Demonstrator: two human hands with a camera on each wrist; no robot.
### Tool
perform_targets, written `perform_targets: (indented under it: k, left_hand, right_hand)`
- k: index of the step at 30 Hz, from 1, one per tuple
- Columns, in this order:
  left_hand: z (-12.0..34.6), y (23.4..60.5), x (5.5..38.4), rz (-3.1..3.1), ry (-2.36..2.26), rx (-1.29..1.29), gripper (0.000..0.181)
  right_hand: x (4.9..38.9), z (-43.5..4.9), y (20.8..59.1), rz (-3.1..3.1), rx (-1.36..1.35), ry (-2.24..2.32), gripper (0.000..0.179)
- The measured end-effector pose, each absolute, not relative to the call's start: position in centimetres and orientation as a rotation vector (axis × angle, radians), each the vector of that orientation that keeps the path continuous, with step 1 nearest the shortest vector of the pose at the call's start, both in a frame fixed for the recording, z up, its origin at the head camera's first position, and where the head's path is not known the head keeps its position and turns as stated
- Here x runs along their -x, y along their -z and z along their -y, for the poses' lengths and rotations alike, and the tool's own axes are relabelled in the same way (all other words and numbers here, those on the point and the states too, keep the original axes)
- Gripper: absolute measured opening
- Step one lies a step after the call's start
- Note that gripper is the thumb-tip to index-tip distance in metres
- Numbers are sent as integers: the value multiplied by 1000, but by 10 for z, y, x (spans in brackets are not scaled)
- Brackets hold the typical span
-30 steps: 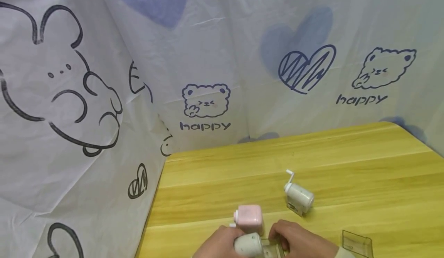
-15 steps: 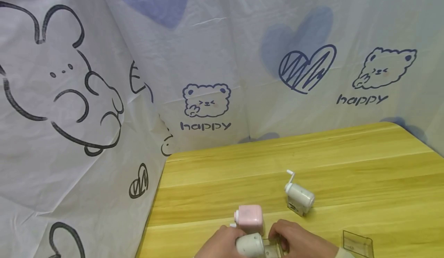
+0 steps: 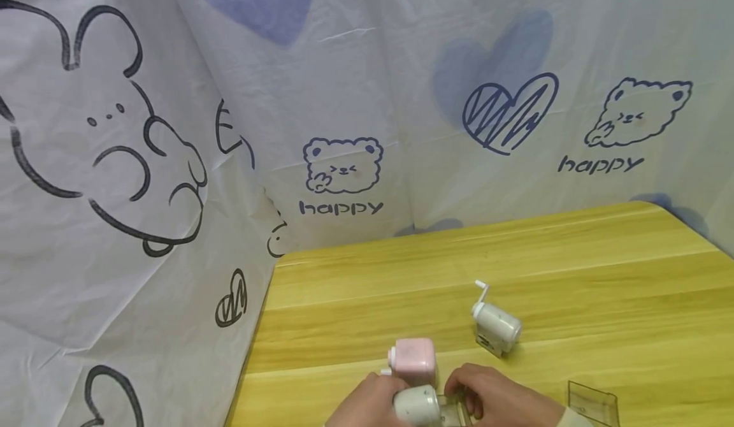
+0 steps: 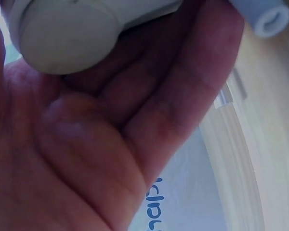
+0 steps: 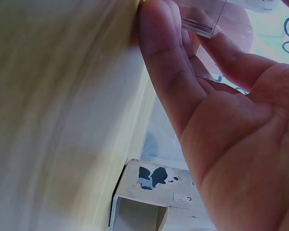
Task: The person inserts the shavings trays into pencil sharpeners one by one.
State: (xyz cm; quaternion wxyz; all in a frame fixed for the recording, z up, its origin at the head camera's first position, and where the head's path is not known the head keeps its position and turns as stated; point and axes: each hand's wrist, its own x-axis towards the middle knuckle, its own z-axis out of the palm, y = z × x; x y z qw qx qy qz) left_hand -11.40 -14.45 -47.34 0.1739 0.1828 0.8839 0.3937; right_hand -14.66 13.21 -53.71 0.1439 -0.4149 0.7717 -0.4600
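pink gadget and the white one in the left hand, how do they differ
The pink gadget has a boxy body; the white gadget has a cylindrical one. The left hand grips the white gadget, while the pink gadget stands ungripped just beyond. Both look smooth.

We wear a pale cream sleeve (image 3: 574,418) behind our bare right grip (image 3: 496,394), well apart from the far edge of the surface (image 3: 355,306); our left grip (image 3: 369,404) is bare too.
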Motion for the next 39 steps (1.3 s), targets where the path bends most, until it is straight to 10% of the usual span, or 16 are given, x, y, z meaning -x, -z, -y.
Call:
perform_targets:
  k: [39]
  left_hand:
    - [145,476,114,-2452,-1115,-541,25]
  right_hand:
    - [135,-130,512,-2234,1172,1324,47]
